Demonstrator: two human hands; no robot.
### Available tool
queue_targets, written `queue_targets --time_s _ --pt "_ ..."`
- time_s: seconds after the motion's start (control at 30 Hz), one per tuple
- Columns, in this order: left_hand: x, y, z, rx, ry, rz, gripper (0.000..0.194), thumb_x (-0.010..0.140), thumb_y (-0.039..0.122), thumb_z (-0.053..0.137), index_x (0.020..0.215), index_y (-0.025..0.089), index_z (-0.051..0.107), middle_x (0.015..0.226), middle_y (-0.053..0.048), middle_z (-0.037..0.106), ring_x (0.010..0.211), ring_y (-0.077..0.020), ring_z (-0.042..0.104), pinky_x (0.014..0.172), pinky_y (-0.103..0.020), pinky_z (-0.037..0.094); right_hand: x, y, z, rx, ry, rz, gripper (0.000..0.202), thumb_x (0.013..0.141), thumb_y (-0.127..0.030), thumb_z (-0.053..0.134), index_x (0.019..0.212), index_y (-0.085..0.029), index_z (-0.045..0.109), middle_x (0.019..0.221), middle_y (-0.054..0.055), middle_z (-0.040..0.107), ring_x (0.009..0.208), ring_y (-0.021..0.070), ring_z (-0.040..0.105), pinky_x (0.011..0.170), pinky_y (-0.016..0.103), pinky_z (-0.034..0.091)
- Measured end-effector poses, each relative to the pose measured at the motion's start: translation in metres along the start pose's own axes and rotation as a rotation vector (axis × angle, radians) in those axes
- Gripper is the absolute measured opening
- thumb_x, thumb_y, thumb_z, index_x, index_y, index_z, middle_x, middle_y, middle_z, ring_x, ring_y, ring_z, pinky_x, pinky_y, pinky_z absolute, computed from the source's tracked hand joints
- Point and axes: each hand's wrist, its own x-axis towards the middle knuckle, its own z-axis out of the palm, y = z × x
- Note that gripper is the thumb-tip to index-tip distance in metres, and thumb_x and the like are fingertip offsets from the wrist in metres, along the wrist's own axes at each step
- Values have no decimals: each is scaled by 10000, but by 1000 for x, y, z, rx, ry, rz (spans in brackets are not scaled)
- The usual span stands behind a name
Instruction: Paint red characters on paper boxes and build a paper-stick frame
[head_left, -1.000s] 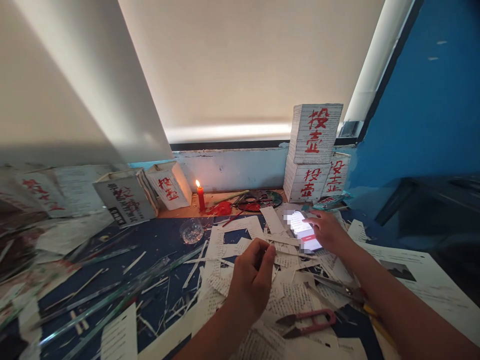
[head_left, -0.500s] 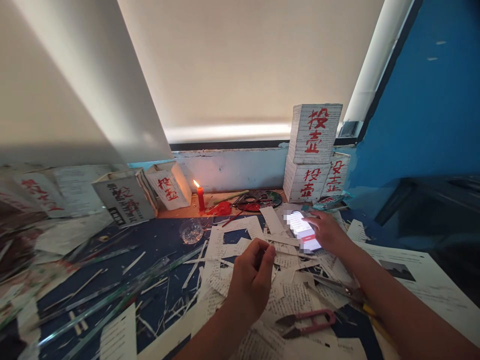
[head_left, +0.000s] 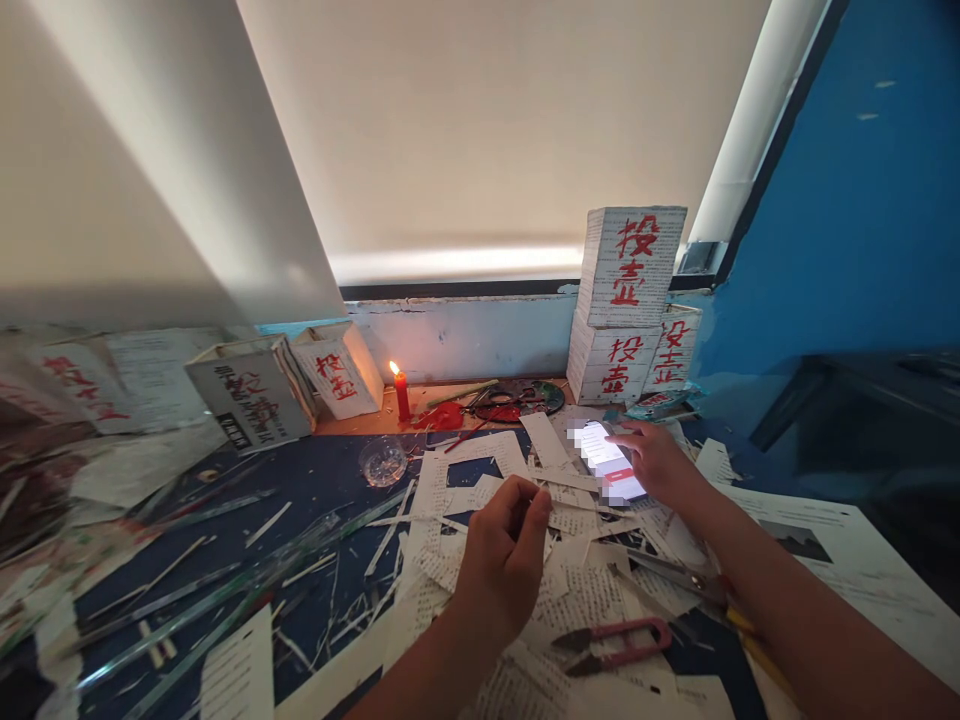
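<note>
At the far right edge of the white printed-paper heap (head_left: 592, 592), my right hand (head_left: 658, 465), index finger extended, grips nothing and points onto a glowing rectangular phone (head_left: 609, 466). Over the heap, my left hand (head_left: 501, 560) curls, contents hidden. I'm likely tapping; another touch calls for steadiness.

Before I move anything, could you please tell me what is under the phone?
Printed paper scraps show beside the lower edge of the phone, and the right hand has a finger over its screen. Whatever lies directly beneath the phone is covered, so I cannot tell.
</note>
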Motion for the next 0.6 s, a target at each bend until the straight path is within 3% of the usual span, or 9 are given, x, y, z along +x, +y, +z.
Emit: queue_targets --time_s 0.33,0.6 --pt "0 0 0 3 5 5 302 966 442 514 795 193 533 550 65 368 502 -101 338 476 -231 248 0 -6 -11 6 -7 -15 446 826 -77 482 1078 -240 811 1301 137 658 1149 325 609 980 468 481" --pt "0 2 0 1 4 3 307 961 439 519 777 193 524 549 61 373 502 -103 340 473 -231 252 -3 -9 -27 -41 -10 -17 377 778 -95 537 943 -243 842 1302 117 669 1179 353 566 1025 522 437"
